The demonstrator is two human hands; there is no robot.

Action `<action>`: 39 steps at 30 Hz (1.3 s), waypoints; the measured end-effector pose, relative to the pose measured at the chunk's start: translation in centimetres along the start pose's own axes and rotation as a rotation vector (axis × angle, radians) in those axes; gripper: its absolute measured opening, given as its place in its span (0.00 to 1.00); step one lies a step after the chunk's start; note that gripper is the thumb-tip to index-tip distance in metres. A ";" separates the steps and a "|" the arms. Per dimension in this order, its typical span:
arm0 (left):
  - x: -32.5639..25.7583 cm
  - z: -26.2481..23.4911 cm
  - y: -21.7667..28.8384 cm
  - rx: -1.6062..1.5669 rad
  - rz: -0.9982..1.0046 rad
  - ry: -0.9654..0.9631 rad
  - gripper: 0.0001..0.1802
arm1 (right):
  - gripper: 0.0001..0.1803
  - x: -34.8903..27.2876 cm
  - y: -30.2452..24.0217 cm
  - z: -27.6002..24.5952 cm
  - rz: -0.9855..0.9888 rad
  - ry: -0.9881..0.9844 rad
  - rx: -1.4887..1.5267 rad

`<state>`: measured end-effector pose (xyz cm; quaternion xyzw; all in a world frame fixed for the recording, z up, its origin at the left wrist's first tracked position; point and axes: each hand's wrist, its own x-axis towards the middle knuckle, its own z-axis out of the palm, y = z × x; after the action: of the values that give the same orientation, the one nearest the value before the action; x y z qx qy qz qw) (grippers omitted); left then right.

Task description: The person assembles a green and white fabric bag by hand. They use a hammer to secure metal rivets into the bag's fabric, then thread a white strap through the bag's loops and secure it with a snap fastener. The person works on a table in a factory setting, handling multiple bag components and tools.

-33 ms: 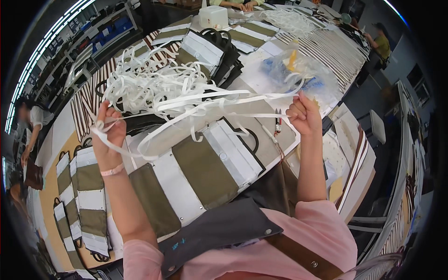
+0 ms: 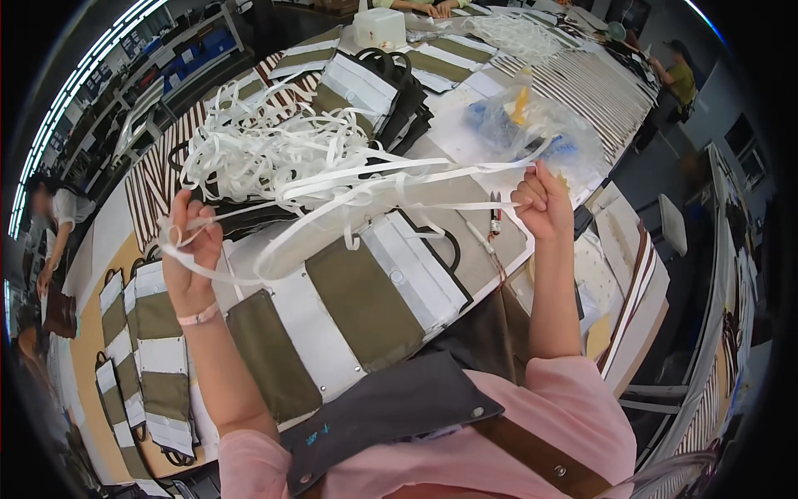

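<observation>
Loops of thin white ribbon (image 2: 366,175) stretch across the table between my two raised hands. My right hand (image 2: 544,204) is closed, pinching ribbon between thumb and forefinger. At the left, my left hand (image 2: 193,254) has its fingers curled, with a ribbon loop running through and around them. A large tangled heap of the same ribbon (image 2: 266,145) lies just beyond my left hand. Below the stretched strands rests an olive and white striped fabric bag (image 2: 362,308) with a black handle (image 2: 449,249).
More striped bags (image 2: 162,353) are stacked at the left, and a pile with black handles (image 2: 366,87) stands behind the ribbon. Small snips (image 2: 495,218) lie near my right hand, before a clear plastic bag (image 2: 540,125). Other people work at the far table edge and sides.
My left hand has dropped slightly toward me, and the ribbon loop around it has shifted with it. My right hand stays almost in place, still pinching the ribbon.
</observation>
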<state>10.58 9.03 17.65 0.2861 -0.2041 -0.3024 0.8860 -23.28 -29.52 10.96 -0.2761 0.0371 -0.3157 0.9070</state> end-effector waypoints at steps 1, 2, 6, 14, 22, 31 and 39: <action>-1.6 -1.6 0.6 -0.086 0.002 -0.083 0.12 | 0.12 0.3 0.4 0.0 -0.030 -0.020 0.092; -2.8 -3.8 1.5 -0.172 0.002 -0.165 0.11 | 0.12 0.6 0.7 -0.3 -0.022 -0.027 0.187; -7.2 -9.7 2.8 -0.207 0.117 0.049 0.10 | 0.11 1.7 2.1 0.5 -0.050 0.162 0.301; -17.3 -23.5 11.3 -0.126 0.437 0.240 0.12 | 0.08 9.5 1.6 -0.3 -0.096 0.279 0.195; -20.2 -13.2 6.7 1.631 -0.054 0.652 0.18 | 0.23 7.5 2.9 7.3 0.196 -0.124 -0.344; -14.5 -2.4 0.5 1.884 -0.460 -0.280 0.22 | 0.28 3.3 3.1 18.7 -0.003 -0.607 -0.960; -5.2 7.0 -8.9 1.337 0.150 -0.418 0.31 | 0.27 1.7 5.2 24.2 0.085 -0.784 -0.976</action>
<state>-0.71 3.94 16.36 0.6905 -0.5313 -0.0989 0.4808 -13.20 -15.57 28.86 -0.7519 -0.1476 -0.1015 0.6345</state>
